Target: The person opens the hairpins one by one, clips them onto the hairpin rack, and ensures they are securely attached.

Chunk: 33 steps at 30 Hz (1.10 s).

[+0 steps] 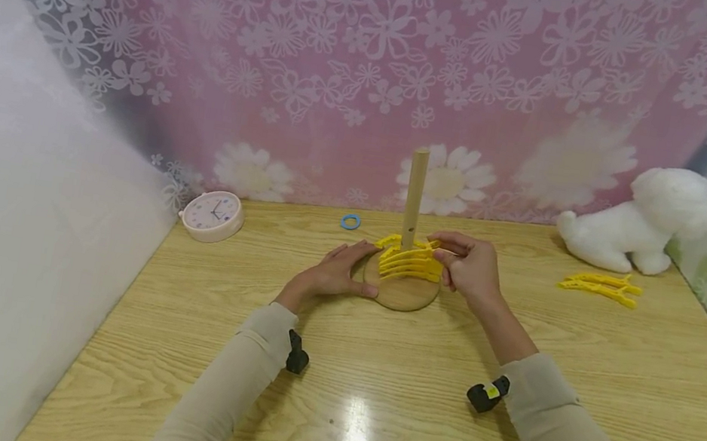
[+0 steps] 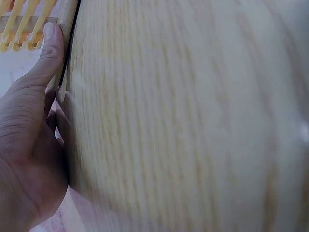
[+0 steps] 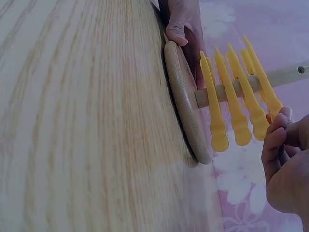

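A wooden stand has a round base (image 1: 403,301) and an upright pole (image 1: 416,192). Several yellow hair clips (image 1: 409,268) are clamped on the pole one above another, seen side-on in the right wrist view. My left hand (image 1: 334,271) holds the left rim of the base, its thumb lying on the edge. With thumb and fingers, my right hand (image 1: 472,270) pinches the handle end of the uppermost hair clip (image 3: 260,72), whose long jaws lie across the pole. Fingertips of the left hand are partly hidden behind the base.
More yellow hair clips (image 1: 600,286) lie on the table at the right, in front of a white plush dog (image 1: 641,222). A blue ring (image 1: 350,221) lies behind the left hand. A pink clock (image 1: 213,216) stands at the far left, and a flowered curtain (image 1: 347,82) hangs behind.
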Available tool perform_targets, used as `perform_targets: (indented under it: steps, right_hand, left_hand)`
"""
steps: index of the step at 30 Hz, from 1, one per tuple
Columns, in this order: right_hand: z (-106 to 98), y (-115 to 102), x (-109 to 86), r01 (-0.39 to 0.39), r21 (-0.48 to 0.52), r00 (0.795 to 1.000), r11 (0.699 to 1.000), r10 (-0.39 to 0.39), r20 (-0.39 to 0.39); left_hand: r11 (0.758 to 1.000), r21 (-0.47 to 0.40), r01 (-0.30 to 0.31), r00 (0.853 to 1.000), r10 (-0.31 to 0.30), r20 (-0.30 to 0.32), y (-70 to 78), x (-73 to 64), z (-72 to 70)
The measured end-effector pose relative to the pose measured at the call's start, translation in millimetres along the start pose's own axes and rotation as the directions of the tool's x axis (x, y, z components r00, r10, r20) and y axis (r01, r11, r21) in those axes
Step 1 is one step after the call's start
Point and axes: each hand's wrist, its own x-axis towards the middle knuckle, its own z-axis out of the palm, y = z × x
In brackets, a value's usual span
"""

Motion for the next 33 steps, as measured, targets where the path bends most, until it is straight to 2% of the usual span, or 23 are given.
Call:
perform_targets:
  steps: [9, 16, 26, 33]
  right_hand:
    - [-6.0, -1.0, -1.9, -0.009, 0.003, 0.999, 1.000, 0.009, 0.038]
    - [-12.7, 2.2, -2.4, 0.019, -0.005, 0.994, 1.000, -0.018, 0.104]
    - [-15.5, 8.3, -5.5, 0.062, 0.048, 0.985, 0.997, -0.069, 0.159]
    - [-24.7, 11.7, -8.7, 0.076, 0.063, 0.984, 0.995, -0.085, 0.157]
  left_hand:
    - [1.000, 0.005, -0.007, 1.000, 0.007, -0.003, 0.5, -0.3, -0.1]
    - [0.999, -0.009, -0.033, 0.999, 0.033, -0.024, -0.5, 0.3, 1.2]
    - [1.000, -0.008, -0.028, 0.999, 0.028, -0.022, -2.7, 1.8, 4.0]
    - [1.000, -0.001, -0.024, 0.999, 0.024, -0.029, -0.9, -0.3, 3.5]
